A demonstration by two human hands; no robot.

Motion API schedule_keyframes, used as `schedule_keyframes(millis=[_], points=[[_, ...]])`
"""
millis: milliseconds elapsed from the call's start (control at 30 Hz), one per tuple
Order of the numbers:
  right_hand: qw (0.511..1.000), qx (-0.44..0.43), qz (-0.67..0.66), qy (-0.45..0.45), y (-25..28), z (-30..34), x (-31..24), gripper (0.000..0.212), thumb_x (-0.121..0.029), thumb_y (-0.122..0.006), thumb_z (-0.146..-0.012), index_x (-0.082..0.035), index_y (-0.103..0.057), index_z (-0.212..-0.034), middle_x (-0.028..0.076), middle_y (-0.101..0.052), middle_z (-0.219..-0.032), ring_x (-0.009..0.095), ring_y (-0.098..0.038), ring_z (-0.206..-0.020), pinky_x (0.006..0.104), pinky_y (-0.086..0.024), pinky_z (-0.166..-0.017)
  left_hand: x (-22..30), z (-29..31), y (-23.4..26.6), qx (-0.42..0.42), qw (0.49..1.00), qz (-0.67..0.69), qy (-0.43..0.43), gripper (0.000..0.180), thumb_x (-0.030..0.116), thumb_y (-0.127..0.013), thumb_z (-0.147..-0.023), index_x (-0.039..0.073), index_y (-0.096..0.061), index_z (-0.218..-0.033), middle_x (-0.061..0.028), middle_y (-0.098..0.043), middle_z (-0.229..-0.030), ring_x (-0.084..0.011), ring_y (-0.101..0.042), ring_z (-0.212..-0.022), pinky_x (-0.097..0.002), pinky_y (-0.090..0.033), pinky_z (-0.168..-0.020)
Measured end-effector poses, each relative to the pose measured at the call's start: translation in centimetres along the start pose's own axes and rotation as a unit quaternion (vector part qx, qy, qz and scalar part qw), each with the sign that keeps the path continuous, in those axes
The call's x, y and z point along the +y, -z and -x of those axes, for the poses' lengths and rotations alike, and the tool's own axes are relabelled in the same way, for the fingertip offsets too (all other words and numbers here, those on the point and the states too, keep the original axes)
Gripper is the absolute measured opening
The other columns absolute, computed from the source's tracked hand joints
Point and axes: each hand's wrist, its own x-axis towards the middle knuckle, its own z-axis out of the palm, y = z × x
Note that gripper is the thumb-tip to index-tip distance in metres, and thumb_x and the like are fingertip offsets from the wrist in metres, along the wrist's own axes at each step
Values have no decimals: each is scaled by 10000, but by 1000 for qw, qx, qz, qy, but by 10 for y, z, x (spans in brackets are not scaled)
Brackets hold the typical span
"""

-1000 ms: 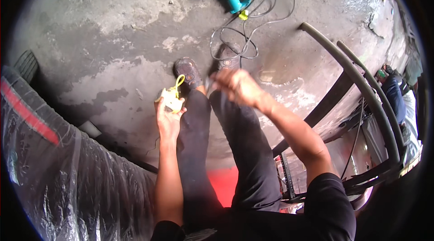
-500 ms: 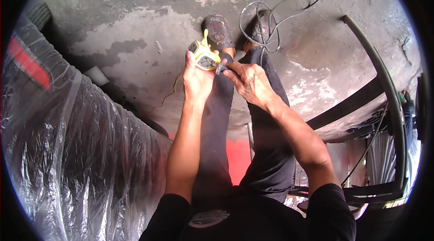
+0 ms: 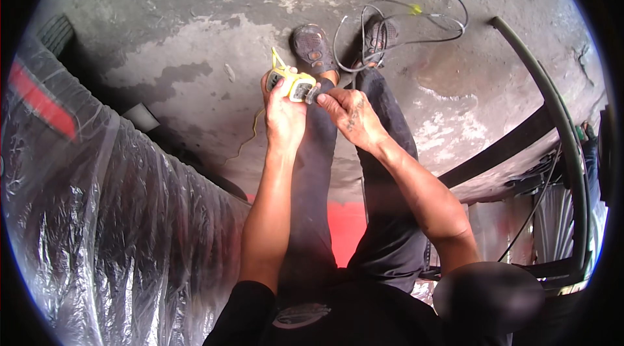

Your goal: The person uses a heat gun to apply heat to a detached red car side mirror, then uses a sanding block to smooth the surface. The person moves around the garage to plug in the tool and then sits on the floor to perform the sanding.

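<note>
Yellow plastic covers the socket block [image 3: 301,90], grasped in the left hand's [image 3: 284,118] fingers near the left shoe [image 3: 313,47]. Right of it, the right hand [image 3: 356,118] pinches a grey plug [image 3: 312,95] at the block's right end; how deep it sits, I cannot tell. Farther right, a looped cable [image 3: 466,13] lies on the floor [image 3: 195,53].

Plug [image 3: 312,94] at socket [image 3: 301,90], cable [image 3: 466,16] ahead, sheeting [image 3: 130,235] left

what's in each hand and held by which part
Left hand holds the yellow socket by its near side; right hand pinches the plug by its outer end.
</note>
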Motion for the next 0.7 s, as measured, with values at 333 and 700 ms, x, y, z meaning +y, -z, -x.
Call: schedule_keyframes(millis=[333,700], points=[[996,73,12,52,-20,-15,3,325,-256,-616,-993,54,-688,-926,292,-648,-769,417,-693,-733,473,-521,-693,-2,-7,5,52,993,22,102,385,281,-592,-997,35,-533,-1287,-93,-591,-1220,-232,-603,-1119,-438,-487,-997],[885,316,-316,-131,181,-162,210,557,-268,-723,-930,62,-559,-1348,173,-705,-905,301,-716,-704,434,-597,-624,35,-146,72,201,968,-146,19,514,434,-697,-950,163,-500,-1341,-87,-523,-1312,-323,-568,-1150,-514,-567,-827]])
